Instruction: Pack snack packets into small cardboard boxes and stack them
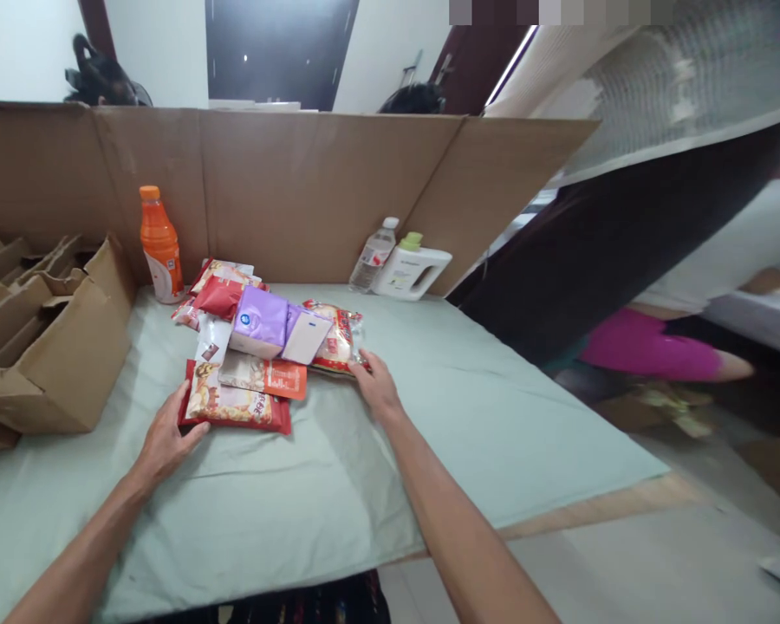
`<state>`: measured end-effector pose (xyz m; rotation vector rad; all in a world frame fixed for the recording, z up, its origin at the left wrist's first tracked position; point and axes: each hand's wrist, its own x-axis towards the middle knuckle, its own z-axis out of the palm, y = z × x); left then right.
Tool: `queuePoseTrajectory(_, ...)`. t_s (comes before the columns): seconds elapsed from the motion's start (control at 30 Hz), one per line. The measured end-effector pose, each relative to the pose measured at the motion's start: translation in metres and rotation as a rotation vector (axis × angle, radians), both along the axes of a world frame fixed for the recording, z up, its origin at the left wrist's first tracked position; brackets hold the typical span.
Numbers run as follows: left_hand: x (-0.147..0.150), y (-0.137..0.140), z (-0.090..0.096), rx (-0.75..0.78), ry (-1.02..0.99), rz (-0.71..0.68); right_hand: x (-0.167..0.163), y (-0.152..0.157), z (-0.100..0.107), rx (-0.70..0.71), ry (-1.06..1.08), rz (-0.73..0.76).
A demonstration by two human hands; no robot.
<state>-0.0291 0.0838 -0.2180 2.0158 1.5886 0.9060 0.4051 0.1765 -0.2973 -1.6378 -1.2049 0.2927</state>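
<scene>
My left hand point(171, 433) grips the lower left corner of a red food packet point(234, 400), its thumb along the front edge. My right hand point(378, 387) has its fingers closed at the right edge of a red and clear food packet point(334, 340). Between the hands lies a loose heap. A purple tissue pack point(260, 319) rests on top, beside a second purple and white pack point(307, 334). An orange and beige sachet point(284, 379) lies across the red packet. Behind are a small red packet point(219, 297) and a white sachet point(212, 336). The fingertips are partly hidden.
A cardboard box with dividers point(97, 347) stands on the left. An orange bottle point(160, 247), a clear bottle point(373, 257) and a white jug with a green cap point(411, 269) stand before a cardboard wall point(286, 191). A pale green cloth point(481, 407) covers the table.
</scene>
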Motion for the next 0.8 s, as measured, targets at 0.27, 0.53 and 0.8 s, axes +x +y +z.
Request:
queuePoseTrajectory(0.27, -0.001, 0.004, -0.006, 0.046, 0.054, -0.005, -0.003, 0.068, 0.019, -0.023, -0.057, 0.059)
queuePoseTrajectory(0.53, -0.009, 0.007, -0.008, 0.204, 0.079, 0.097, -0.008, 0.062, 0.004, 0.053, -0.095, -0.125)
queuePoseTrajectory(0.8, -0.008, 0.006, -0.016, 0.177, 0.132, 0.024, -0.007, 0.058, -0.001, 0.062, -0.157, 0.082)
